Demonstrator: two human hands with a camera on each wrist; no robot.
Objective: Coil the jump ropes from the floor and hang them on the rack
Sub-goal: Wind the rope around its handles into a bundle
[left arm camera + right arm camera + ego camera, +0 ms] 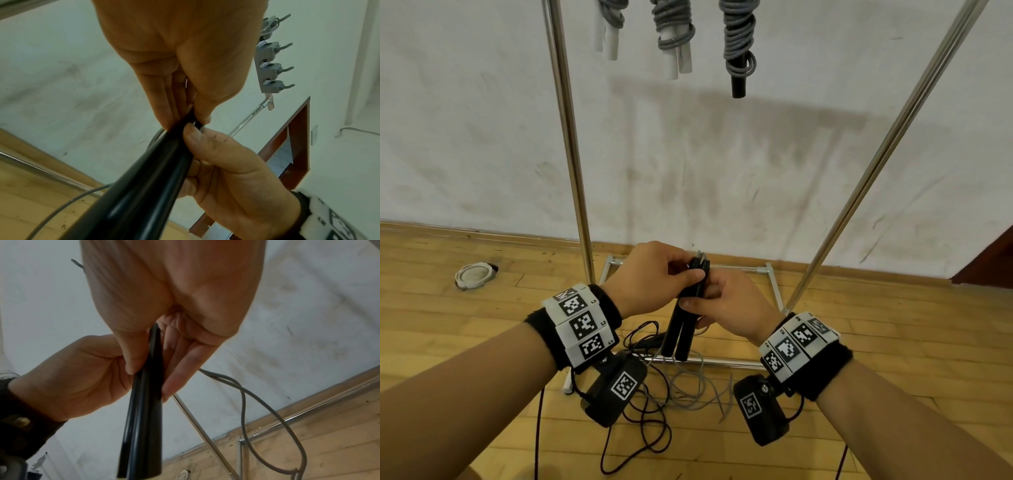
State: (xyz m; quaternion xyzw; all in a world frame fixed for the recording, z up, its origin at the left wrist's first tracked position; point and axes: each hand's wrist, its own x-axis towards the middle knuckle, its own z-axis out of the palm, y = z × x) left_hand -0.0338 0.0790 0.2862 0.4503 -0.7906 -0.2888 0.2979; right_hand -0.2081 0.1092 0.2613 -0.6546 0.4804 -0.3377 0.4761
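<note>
Two black jump-rope handles (pixel 682 330) are held side by side, upright, in front of the rack. My left hand (pixel 685 269) grips their upper ends from the left, and my right hand (pixel 700 298) grips them just below from the right. In the left wrist view the left hand (pixel 185 118) pinches the handles (pixel 156 175) at their tips. The right wrist view has the right hand (pixel 152 378) curled round the handles (pixel 141 426). Their grey rope (pixel 690 387) trails down in loose loops on the floor.
The metal rack (pixel 566 137) stands against the white wall, its base bars (pixel 726 361) on the wooden floor. Three coiled ropes (pixel 739 41) hang from its top. A thin dark rope (pixel 650 431) lies tangled below my wrists. A white round coil (pixel 476 274) lies at left.
</note>
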